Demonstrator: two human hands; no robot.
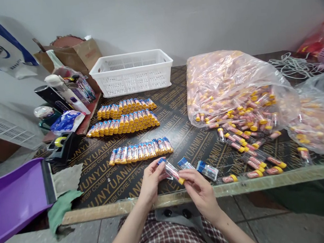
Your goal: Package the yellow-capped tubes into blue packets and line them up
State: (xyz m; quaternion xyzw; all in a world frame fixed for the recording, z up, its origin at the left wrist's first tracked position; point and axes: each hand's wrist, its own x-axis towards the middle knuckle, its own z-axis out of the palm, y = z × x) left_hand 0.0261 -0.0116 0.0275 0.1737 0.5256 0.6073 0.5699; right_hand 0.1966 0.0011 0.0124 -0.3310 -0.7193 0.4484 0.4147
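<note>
Near the table's front edge, a clear tube with a yellow cap (172, 171) is held tilted between my two hands. My left hand (153, 179) pinches its upper end, where a bit of blue shows at the fingertips. The fingers of my right hand (199, 189) close on the yellow cap end. Just beyond lie two small stacks of blue printed labels, the left stack (185, 164) and the right stack (208, 170). A row of blue-labelled tubes (140, 150) lies to the left, behind my left hand, with their yellow caps toward me.
Further back are more rows of labelled tubes (124, 124) and a white plastic basket (132, 76). Unlabelled tubes (245, 121) spill from a large clear bag (220, 74) at right. A tape dispenser (63, 147) and a purple dustpan (18, 198) are at left.
</note>
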